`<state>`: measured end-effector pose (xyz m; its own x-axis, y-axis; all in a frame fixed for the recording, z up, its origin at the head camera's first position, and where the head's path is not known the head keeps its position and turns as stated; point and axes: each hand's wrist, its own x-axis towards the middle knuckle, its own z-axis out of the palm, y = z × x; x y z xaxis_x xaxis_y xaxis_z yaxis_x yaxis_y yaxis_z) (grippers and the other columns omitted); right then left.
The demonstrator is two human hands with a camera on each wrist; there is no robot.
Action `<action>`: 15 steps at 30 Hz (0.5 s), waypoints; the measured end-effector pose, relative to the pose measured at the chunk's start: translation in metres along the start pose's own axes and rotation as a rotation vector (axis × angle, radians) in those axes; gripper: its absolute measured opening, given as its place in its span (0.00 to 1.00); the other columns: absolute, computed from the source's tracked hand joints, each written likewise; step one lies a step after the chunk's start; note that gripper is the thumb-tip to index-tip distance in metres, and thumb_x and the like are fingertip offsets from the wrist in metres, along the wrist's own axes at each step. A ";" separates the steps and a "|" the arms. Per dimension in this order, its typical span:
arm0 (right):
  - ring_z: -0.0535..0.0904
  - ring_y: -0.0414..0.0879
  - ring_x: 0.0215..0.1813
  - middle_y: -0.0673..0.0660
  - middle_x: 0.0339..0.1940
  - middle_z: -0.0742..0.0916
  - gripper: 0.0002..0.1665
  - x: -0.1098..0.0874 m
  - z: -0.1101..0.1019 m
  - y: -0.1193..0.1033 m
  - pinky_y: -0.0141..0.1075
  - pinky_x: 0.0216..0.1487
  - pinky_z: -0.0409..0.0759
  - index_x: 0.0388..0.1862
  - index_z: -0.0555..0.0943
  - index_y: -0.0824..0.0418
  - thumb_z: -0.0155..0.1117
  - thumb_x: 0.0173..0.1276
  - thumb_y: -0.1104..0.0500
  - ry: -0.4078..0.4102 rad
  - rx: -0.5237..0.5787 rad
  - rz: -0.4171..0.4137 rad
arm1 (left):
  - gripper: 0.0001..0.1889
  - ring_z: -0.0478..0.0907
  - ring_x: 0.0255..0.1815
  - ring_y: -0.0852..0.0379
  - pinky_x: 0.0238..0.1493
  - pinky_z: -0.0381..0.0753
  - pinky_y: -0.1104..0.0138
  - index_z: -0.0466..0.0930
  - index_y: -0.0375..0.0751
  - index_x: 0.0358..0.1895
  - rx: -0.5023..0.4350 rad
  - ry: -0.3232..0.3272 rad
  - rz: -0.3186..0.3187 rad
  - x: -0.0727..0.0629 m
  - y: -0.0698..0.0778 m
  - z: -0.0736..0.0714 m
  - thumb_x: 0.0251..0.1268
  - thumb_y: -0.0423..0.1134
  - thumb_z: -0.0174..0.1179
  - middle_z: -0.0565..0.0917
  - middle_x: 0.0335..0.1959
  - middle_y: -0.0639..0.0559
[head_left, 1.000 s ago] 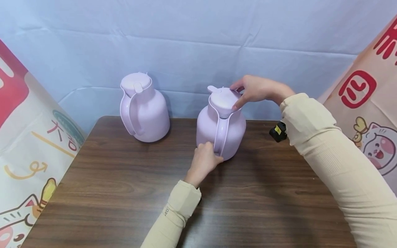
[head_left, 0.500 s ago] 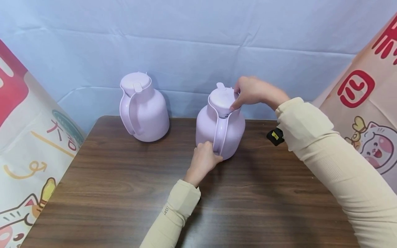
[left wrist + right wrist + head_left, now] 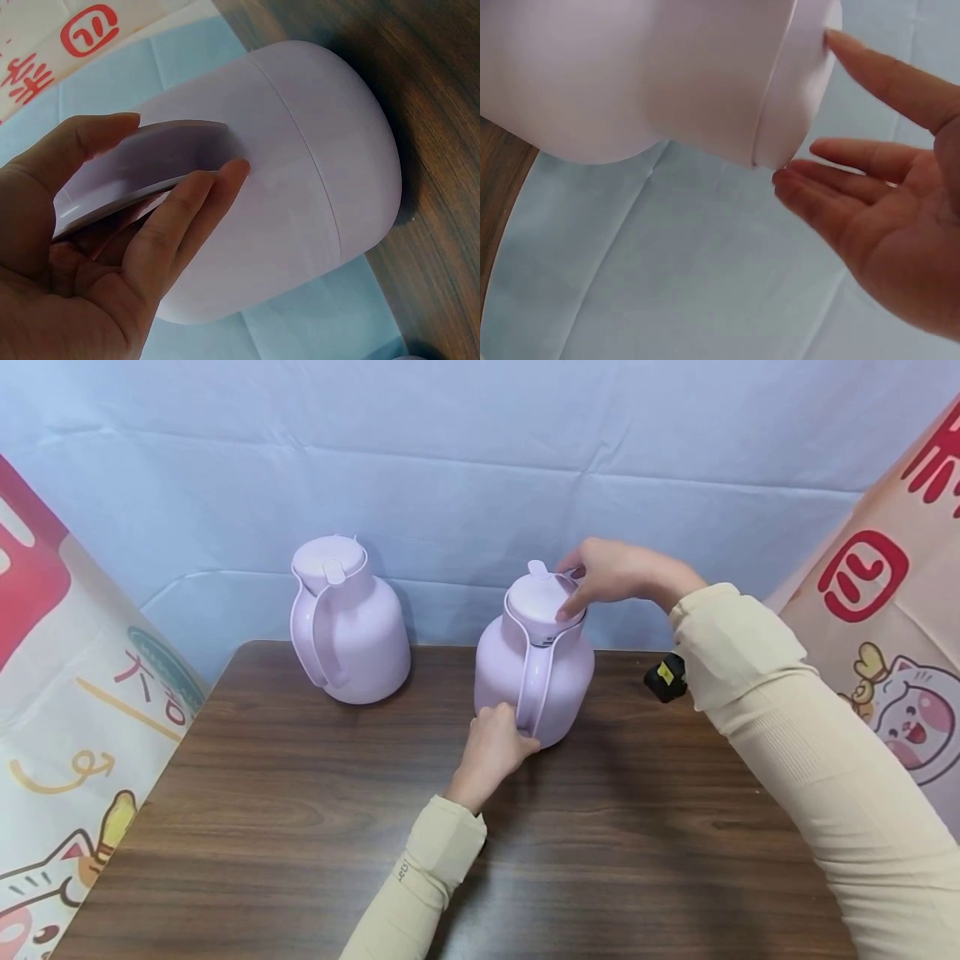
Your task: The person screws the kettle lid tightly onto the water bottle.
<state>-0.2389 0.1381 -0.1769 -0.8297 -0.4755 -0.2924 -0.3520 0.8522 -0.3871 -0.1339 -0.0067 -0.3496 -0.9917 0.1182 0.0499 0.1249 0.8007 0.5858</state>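
Note:
Two lilac thermos jugs stand on a brown wooden table (image 3: 315, 827). My left hand (image 3: 491, 752) grips the handle (image 3: 534, 685) of the right jug (image 3: 491, 664); in the left wrist view its thumb and fingers lie on either side of that handle (image 3: 165, 154). My right hand (image 3: 618, 572) is at this jug's round lid (image 3: 540, 600), thumb and fingertips at its edge. The lid's tab (image 3: 537, 568) points to the back. In the right wrist view the thumb (image 3: 885, 75) touches the lid (image 3: 795, 97), with the fingers at its lower edge.
The other jug (image 3: 360, 635) stands upright to the left, its lid tab over the handle. A small black object with a yellow mark (image 3: 666, 677) shows beside the right cuff. Pale blue cloth (image 3: 450, 468) hangs behind the table; printed banners (image 3: 900, 693) flank it.
The lid of the right jug has turned clockwise, its tab going from left to back. My right hand turned with it, then shifted slightly up and back. My left hand stays on the handle.

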 end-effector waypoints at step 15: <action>0.70 0.57 0.56 0.69 0.55 0.76 0.38 0.000 0.004 0.005 0.48 0.57 0.65 0.59 0.68 0.74 0.70 0.51 0.61 -0.008 -0.029 -0.041 | 0.12 0.72 0.19 0.49 0.28 0.74 0.60 0.76 0.37 0.16 -0.012 -0.002 -0.011 0.000 -0.001 0.000 0.40 0.38 0.69 0.74 0.14 0.48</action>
<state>-0.2391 0.1410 -0.1823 -0.8107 -0.5122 -0.2836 -0.3987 0.8377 -0.3731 -0.1339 -0.0073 -0.3499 -0.9930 0.1103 0.0416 0.1133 0.7950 0.5959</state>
